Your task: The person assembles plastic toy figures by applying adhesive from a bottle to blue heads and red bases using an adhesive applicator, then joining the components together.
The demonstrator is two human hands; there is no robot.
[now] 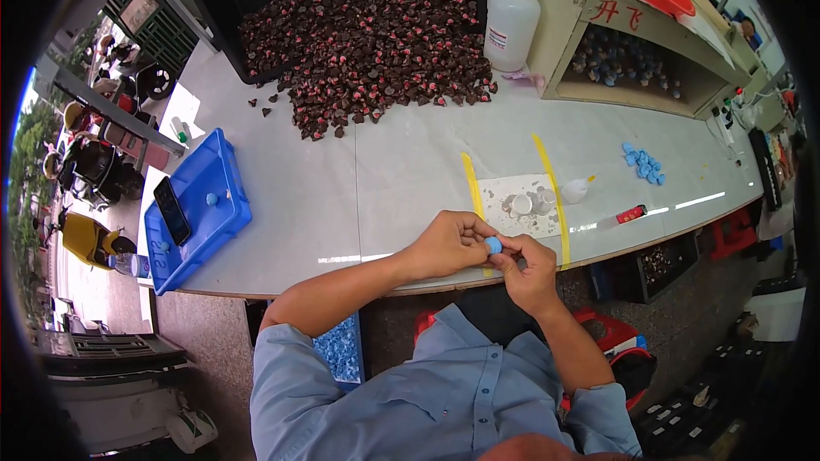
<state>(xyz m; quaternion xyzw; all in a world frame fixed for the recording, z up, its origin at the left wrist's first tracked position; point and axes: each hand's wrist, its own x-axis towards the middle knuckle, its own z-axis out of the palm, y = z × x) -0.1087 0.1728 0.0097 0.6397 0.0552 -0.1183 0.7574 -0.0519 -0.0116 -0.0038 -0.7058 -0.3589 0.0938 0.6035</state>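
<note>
Close to the table's front edge, my hands meet around a small round blue piece (494, 244). My left hand (453, 244) pinches it from the left, its fingers curled. From the other side, my right hand (527, 271) closes thumb and fingers on the same piece. Just beyond my hands lies a stained white sheet (497, 191) between strips of yellow tape (547, 166). Two small white cups (521, 204) stand on the sheet. To its right is a little squeeze bottle (576, 190) with a yellow tip. Several similar blue pieces (644, 164) lie farther right.
A black bin (209, 13) spills dark pieces with red spots (376, 60) across the far table. A white jug (512, 26) and an open-fronted box (559, 55) stand at the back. A blue tray (224, 222) with a phone (172, 210) sits left; a red lighter (632, 214) lies right.
</note>
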